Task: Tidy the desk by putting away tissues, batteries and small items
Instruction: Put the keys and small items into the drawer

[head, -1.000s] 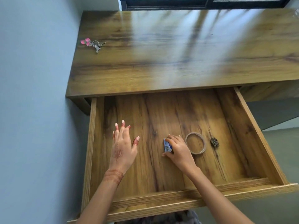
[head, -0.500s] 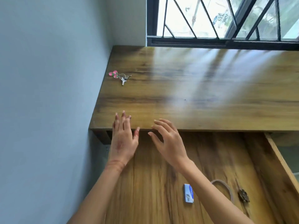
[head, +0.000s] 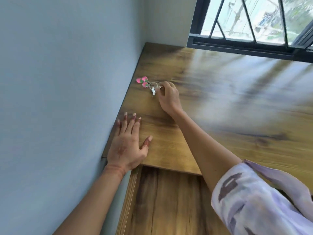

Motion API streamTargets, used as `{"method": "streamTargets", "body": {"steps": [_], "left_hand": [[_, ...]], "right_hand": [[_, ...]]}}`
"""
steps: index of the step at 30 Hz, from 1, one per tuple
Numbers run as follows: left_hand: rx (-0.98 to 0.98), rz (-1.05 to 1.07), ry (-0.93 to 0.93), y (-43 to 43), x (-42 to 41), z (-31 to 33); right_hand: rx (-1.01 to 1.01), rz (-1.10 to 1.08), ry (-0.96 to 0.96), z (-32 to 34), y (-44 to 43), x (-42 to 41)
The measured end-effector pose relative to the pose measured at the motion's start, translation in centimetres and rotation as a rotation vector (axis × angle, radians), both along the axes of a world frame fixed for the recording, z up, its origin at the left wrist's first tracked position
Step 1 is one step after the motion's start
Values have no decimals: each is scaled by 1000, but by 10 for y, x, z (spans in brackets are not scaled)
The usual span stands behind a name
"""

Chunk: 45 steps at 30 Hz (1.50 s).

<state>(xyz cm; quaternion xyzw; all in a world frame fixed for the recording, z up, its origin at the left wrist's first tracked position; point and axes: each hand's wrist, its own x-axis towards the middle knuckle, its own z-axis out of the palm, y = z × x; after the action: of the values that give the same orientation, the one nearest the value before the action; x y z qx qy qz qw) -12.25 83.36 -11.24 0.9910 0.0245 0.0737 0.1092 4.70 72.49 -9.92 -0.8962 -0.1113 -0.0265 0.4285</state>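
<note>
Looking down from the head camera, we see a brown wooden desk with dark grain (head: 237,107) that stands in a corner, its left edge against a plain blue-grey wall (head: 59,82) and its far edge under a black-framed window with slanted black bars (head: 254,22). On the desk top, near the wall and well away from the front edge, lies a small silver keyring with three pink and green charms (head: 144,81); a little pale key hangs from its metal ring, toward us. The right hand (head: 168,97) is stretched out to this keyring, its fingers curled, and the thumb and first fingertips pinch the metal ring on the side away from the charms. The picture is blurred there, so we cannot tell if the keyring is lifted or rests on the wood. The left hand (head: 127,143) lies flat on the front left corner of the desk, the fingers straight and a little spread, the thumb set apart, holding nothing. Under the front edge an open wooden drawer of the same brown grain (head: 169,200) comes out toward us; only its left side and a part of its bottom show. A loose pale lilac sleeve with darker marks (head: 254,200) covers the right upper arm.
</note>
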Motion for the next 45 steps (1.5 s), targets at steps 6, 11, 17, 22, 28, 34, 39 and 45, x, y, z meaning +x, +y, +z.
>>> {"method": "streamTargets", "body": {"steps": [6,11,17,22,28,34,39,45], "left_hand": [[22,4,7,1,2,-2],[0,7,14,2,0,-3],[21,5,3,2,-1,-3],[20,46,-46,0,-7,-3],[-141,0,-33,-26,-82,-8],[-285,30,38,-34,-175,-17],[-270,72,125,-30,-240,-28],[-234,149,222,-29,-274,-33]], "right_hand": [[12,-121,8,-9,22,31],[262,-188,102,-2,15,22],[515,-225,152,11,-14,-27],[739,-187,132,44,-56,-106],[813,-168,123,56,-103,-223],[636,-194,417,7,-123,-339],[477,-246,541,-38,-119,-400],[337,-313,565,-53,-113,-419]]}}
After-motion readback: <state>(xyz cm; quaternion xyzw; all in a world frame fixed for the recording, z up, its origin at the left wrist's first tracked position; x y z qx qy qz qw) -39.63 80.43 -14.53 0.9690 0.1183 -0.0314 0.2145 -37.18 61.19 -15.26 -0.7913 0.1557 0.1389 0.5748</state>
